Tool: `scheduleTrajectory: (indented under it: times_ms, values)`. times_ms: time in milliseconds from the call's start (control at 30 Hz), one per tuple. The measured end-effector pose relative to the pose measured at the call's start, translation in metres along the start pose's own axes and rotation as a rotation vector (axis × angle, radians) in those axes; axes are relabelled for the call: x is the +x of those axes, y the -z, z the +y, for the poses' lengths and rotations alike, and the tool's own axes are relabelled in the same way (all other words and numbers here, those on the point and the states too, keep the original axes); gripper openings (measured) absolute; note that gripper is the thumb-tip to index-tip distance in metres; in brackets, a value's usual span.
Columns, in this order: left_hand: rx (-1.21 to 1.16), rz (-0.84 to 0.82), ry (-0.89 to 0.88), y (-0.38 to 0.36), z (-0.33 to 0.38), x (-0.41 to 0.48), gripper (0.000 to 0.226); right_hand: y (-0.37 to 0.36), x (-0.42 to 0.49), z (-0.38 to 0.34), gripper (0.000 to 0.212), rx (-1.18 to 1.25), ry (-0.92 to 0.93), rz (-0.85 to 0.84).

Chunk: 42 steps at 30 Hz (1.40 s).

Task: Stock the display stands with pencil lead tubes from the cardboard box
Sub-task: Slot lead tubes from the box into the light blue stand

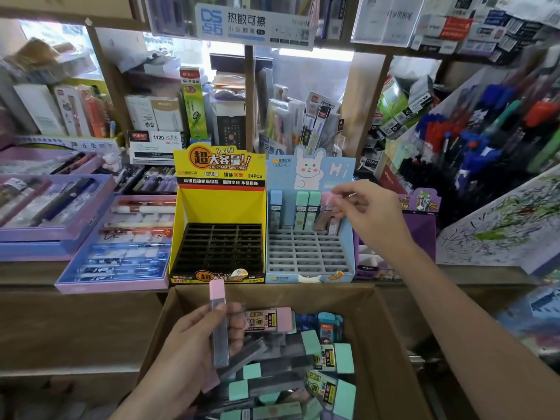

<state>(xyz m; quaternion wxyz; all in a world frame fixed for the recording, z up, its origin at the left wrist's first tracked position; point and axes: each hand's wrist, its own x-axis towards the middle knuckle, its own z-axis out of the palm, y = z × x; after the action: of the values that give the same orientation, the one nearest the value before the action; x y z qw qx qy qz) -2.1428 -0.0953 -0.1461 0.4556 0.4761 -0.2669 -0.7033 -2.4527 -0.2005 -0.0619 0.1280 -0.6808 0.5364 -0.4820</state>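
Purple pen trays (54,207) at left, blue pens (485,140) at right, scribbled paper (500,225)

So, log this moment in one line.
left hand holds pink-capped tube over cardboard box | right hand pinches pink tube at blue stand

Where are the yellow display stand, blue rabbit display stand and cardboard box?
yellow display stand (218,165), head view, on its printed header card.
blue rabbit display stand (309,253), head view, on its grey slot grid.
cardboard box (372,334), head view, on its right inner wall.
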Motion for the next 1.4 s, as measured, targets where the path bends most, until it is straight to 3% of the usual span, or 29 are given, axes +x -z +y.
scheduleTrajectory:
  times_ms: [167,600,800,933,1100,1300,1400]
  values:
    - [0.003,0.000,0.005,0.000,0.000,0.000,0.031,0.006,0.003,0.001,0.024,-0.132,0.037,-0.025]
    - [0.000,0.007,0.007,-0.001,0.000,0.000,0.031,0.003,0.002,-0.004,0.025,-0.120,0.024,-0.059]
    - [-0.012,-0.002,0.015,-0.001,0.000,-0.001,0.031,0.001,0.002,-0.004,0.006,-0.241,0.077,-0.065]
    - [-0.013,-0.005,0.018,-0.002,0.001,-0.002,0.031,-0.004,0.003,-0.003,0.014,-0.363,0.190,-0.069]
    - [-0.002,-0.011,0.014,-0.003,0.001,-0.003,0.030,-0.005,0.004,0.000,0.018,-0.405,0.184,-0.069]
    - [-0.026,-0.014,-0.024,-0.011,0.004,-0.007,0.027,-0.001,-0.009,-0.007,0.014,-0.285,0.202,0.055]
    - [-0.022,-0.013,-0.043,-0.011,0.005,-0.008,0.025,-0.006,-0.035,-0.014,0.012,-0.146,0.102,0.069]
